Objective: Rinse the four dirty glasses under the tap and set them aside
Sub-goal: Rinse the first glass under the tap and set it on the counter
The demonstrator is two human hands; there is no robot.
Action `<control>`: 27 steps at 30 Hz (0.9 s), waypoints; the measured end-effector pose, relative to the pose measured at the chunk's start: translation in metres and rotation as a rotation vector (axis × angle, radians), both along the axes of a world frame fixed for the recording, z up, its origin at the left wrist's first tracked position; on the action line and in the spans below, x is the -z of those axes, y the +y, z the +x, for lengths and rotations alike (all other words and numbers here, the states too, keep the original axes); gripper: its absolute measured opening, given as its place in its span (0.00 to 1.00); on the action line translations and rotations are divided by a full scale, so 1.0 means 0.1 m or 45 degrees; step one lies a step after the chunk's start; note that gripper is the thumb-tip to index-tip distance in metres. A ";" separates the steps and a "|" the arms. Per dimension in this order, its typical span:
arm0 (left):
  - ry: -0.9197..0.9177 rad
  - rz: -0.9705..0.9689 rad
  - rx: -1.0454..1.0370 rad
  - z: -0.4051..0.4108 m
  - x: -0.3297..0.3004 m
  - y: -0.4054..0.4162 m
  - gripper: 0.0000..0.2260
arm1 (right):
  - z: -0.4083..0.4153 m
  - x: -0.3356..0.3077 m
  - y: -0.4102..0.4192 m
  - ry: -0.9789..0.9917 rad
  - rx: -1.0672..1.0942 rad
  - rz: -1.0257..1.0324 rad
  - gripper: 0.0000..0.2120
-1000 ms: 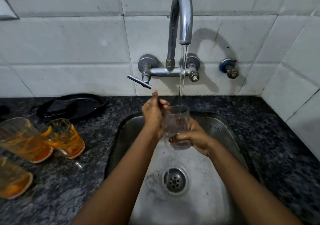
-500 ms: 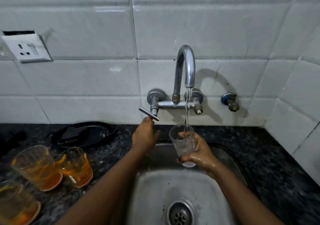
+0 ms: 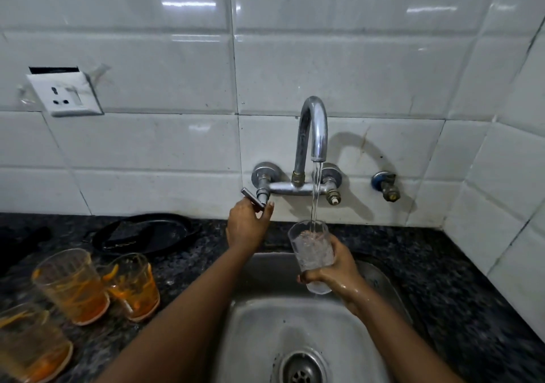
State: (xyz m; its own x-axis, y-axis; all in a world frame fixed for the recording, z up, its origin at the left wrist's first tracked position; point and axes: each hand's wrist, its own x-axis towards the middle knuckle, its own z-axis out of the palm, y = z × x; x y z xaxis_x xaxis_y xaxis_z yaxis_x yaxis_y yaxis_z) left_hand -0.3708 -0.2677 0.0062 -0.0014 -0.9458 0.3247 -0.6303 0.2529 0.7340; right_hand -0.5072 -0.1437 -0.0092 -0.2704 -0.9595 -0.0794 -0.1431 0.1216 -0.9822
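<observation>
My right hand (image 3: 336,270) holds a clear glass (image 3: 312,250) upright over the steel sink (image 3: 259,332). Water runs from the chrome tap (image 3: 314,135) into the glass, which is nearly full. My left hand (image 3: 246,224) reaches up to the tap's left lever handle (image 3: 252,197), fingers curled around it. Three dirty glasses with orange residue stand on the dark granite counter at the left: one (image 3: 72,285), a second (image 3: 132,285) beside it, and a third (image 3: 29,344) at the bottom left edge.
A black pan (image 3: 147,232) lies on the counter behind the dirty glasses. The sink drain (image 3: 300,368) is at the bottom centre. A white wall socket (image 3: 63,93) sits on the tiles at the left. A small valve (image 3: 386,185) sticks out right of the tap. Granite counter (image 3: 457,288) extends right of the sink.
My left hand let go of the glass and rose to the tap lever. The right hand alone now holds the glass under the stream. The view tilted upward.
</observation>
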 end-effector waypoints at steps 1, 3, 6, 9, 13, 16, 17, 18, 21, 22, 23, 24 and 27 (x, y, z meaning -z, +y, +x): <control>0.015 0.012 -0.022 -0.03 0.00 0.02 0.15 | 0.01 0.00 -0.01 -0.027 0.038 -0.020 0.34; -0.136 -0.026 -0.046 -0.06 0.00 0.04 0.13 | 0.02 -0.02 -0.01 -0.068 0.119 -0.052 0.33; -0.601 -0.135 -0.024 -0.03 -0.07 0.04 0.18 | -0.01 -0.07 0.00 -0.074 0.173 -0.067 0.34; -0.613 -0.095 -0.043 0.00 -0.02 0.18 0.22 | -0.04 -0.16 0.09 0.156 0.143 -0.032 0.35; 0.815 0.841 0.125 -0.08 0.33 0.71 0.14 | -0.04 -0.44 0.30 1.161 -0.082 0.101 0.34; 1.508 1.375 0.265 -0.15 0.55 1.00 0.12 | 0.06 -0.59 0.46 1.732 -0.278 0.190 0.27; 1.582 1.420 0.279 -0.17 0.58 1.06 0.12 | 0.09 -0.62 0.51 1.837 -0.322 0.198 0.26; 1.602 1.447 0.288 -0.18 0.60 1.13 0.12 | 0.11 -0.64 0.55 1.902 -0.358 0.206 0.28; 1.385 1.479 0.208 -0.17 0.59 1.31 0.11 | 0.15 -0.77 0.64 1.930 -0.419 0.224 0.32; 1.262 1.489 0.183 -0.15 0.57 1.37 0.11 | 0.17 -0.82 0.65 1.901 -0.434 0.216 0.32; 1.108 1.475 0.163 -0.13 0.57 1.41 0.11 | 0.19 -0.85 0.66 1.852 -0.449 0.192 0.31; 0.961 1.432 0.161 -0.11 0.56 1.43 0.10 | 0.22 -0.88 0.66 1.789 -0.467 0.153 0.31; 0.698 1.281 0.226 -0.01 0.49 1.49 0.12 | 0.33 -0.94 0.67 1.627 -0.496 0.011 0.29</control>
